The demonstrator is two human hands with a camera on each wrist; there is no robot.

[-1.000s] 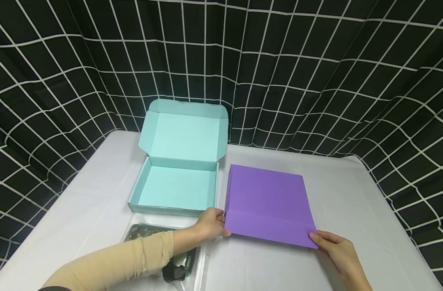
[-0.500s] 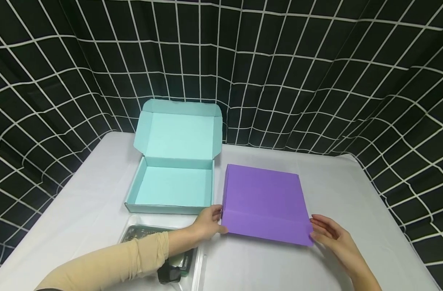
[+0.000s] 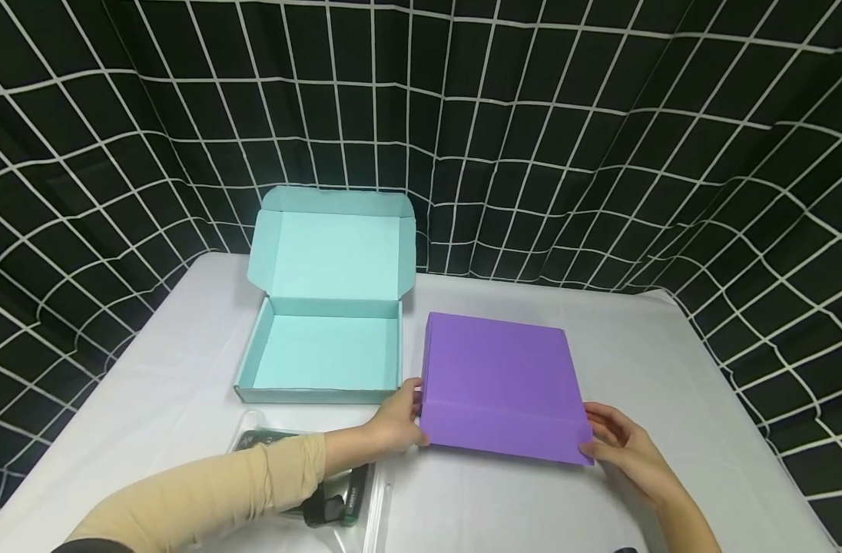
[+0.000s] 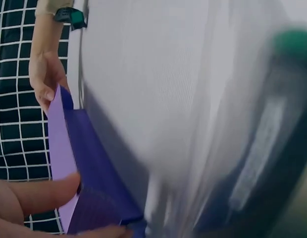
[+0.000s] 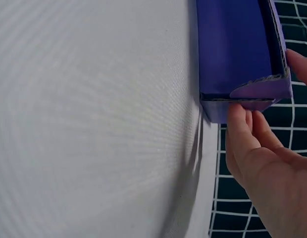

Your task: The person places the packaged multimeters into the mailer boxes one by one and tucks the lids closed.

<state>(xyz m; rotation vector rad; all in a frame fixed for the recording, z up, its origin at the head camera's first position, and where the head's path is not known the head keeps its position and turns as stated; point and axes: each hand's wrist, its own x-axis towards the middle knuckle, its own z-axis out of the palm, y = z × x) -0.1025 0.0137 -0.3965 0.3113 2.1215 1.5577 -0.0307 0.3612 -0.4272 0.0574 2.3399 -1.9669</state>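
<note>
A purple cardboard box [image 3: 500,369] lies on the table, its lid down over the top and its front flap [image 3: 504,434] sticking out toward me. My left hand [image 3: 396,421] holds the front left corner, thumb on the flap's edge and fingers along the side. In the left wrist view, that thumb [image 4: 47,196] presses the flap, with a dark gap under it. At the front right corner, my right hand [image 3: 628,449] has its thumb by the flap. Its fingertips [image 5: 237,110] touch the side wall in the right wrist view, where the front of the box [image 5: 235,44] shows open.
Left of the purple box stands a teal cardboard box [image 3: 327,353] with its lid raised. Under my left forearm lies a clear plastic tray [image 3: 379,499] with dark green and black items [image 3: 355,495]. A black curtain with a white grid [image 3: 504,130] encloses the table [image 3: 490,511].
My right hand has gone from pinching the flap's corner to lying farther up the box's right side, fingers against the wall. The left hand keeps its place; the view has shifted slightly.
</note>
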